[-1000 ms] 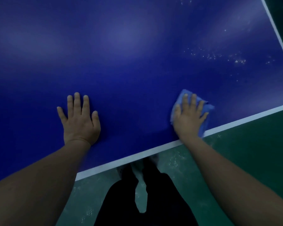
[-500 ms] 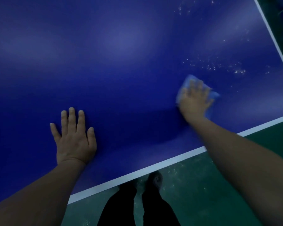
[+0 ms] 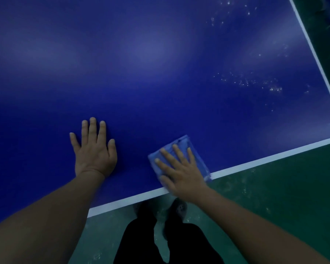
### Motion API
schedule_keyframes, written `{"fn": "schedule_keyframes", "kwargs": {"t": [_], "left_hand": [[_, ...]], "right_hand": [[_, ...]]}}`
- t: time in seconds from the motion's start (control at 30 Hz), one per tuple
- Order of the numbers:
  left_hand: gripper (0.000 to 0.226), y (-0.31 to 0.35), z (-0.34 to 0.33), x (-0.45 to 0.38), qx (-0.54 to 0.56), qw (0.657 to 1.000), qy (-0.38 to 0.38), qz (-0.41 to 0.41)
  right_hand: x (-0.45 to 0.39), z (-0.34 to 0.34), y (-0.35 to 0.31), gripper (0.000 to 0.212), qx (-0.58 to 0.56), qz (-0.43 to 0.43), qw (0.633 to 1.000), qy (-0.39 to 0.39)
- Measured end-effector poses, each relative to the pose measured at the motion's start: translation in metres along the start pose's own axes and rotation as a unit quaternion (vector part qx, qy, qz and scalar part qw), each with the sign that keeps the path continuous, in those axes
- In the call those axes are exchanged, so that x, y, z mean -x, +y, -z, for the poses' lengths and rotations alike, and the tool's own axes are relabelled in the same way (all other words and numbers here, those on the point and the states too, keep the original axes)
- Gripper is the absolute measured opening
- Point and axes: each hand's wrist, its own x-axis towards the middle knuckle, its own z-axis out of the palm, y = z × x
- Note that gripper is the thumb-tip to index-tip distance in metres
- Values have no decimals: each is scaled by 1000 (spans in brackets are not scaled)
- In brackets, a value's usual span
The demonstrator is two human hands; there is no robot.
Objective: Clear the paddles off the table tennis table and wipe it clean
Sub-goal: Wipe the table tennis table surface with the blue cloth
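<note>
Head view, R hand (image 3: pixel 181 175) + cloth (image 3: pixel 181 149) back at table (image 3: pixel 160 73) edge, L hand (image 3: pixel 94 151) unmoved

A smooth, faintly glossy blue table top (image 3: pixel 160 54) is seen, dulled by pale specks (image 3: pixel 255 82) far right; the folded blue cloth (image 3: pixel 181 147) looks soft and matt.

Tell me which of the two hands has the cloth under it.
The right hand, by the table's near white edge line, presses flat on the folded blue cloth. The left hand lies bare-palmed on the blue table.
</note>
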Motion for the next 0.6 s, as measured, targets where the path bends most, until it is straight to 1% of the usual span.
{"fn": "schedule_keyframes", "kwargs": {"t": [0.03,0.07,0.1,0.17,0.23,0.27,0.3,0.33,0.37,0.4,0.43,0.47,0.5,0.53,0.57,0.6], "left_hand": [[72,0,-1,0,-1,1000,1,0],[72,-1,-2,0,-1,1000,4,0],[72,-2,-4,1,0,1000,8,0],[71,-2,-7,0,0,1000,14,-3],[70,-3,-8,-1,1,1000,18,-6],[70,-3,-8,-1,0,1000,21,-6],[70,-3,-8,-1,-1,1000,23,-5],[69,-3,-8,-1,-2,1000,24,-5],[69,-2,-8,-1,-2,1000,23,-5],[69,-2,-9,-2,-2,1000,21,-6],[68,-2,-9,-2,-3,1000,22,-6],[66,-2,-10,-2,-3,1000,23,-6],[65,-2,-10,-2,-1,1000,23,-6],[65,-1,-10,-2,0,1000,24,-7],[65,-2,-9,-3,0,1000,23,-7],[65,-2,-8,-2,1,1000,23,-7]], "right_hand": [[7,4,20,56,9,-25,1000,1],[13,9,43,58,18,-73,997,-5],[15,15,67,61,20,-140,990,-21],[11,26,105,65,-7,-296,955,-33],[-10,33,112,62,-63,-423,904,-1],[-26,33,104,61,-83,-467,880,18],[-42,31,88,60,-87,-484,870,30],[-57,29,67,59,-79,-466,881,39],[-66,24,42,58,-61,-401,913,44],[-68,18,13,57,-42,-296,954,39],[-63,13,-13,56,-23,-171,985,22],[-52,9,-32,55,-11,-66,998,6],[-38,5,-40,53,-12,-2,1000,0],[-22,3,-35,51,-17,27,999,1],[-10,3,-24,50,-23,27,999,1],[2,7,-8,51,-14,8,1000,-4]]}}
